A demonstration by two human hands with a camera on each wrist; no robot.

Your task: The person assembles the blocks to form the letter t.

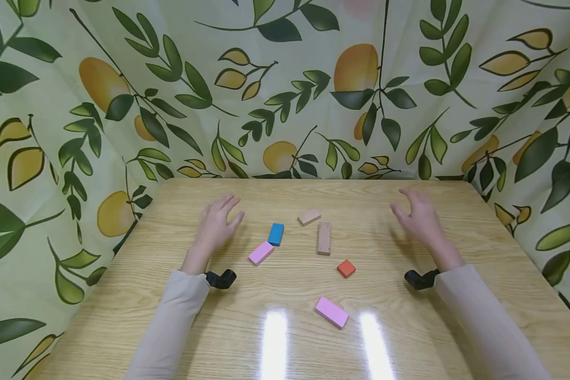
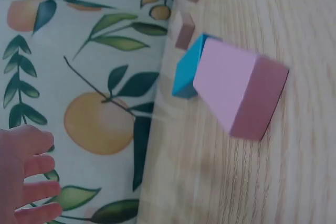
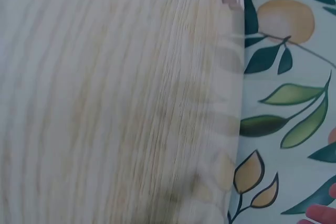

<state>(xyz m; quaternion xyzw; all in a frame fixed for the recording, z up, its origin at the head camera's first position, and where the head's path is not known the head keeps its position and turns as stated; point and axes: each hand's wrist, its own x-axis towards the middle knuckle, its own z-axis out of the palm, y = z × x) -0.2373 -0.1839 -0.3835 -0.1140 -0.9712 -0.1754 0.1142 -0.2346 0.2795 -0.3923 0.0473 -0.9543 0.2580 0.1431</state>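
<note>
Loose wooden blocks lie between the two hands. To the left, my left hand is held with its fingers spread and holds nothing; the nearest blocks to it are a pink block and a blue block, which stand corner to corner. My right hand, also holding nothing, is off to the right with thumb and fingers apart. Mid-table are a short tan block, a longer tan block and a small red block. A second pink block lies closest to me.
The wooden table ends at a patterned curtain behind and at both sides. Each wrist wears a black camera mount, one on the left and one on the right. Two bright light reflections fall on the near tabletop.
</note>
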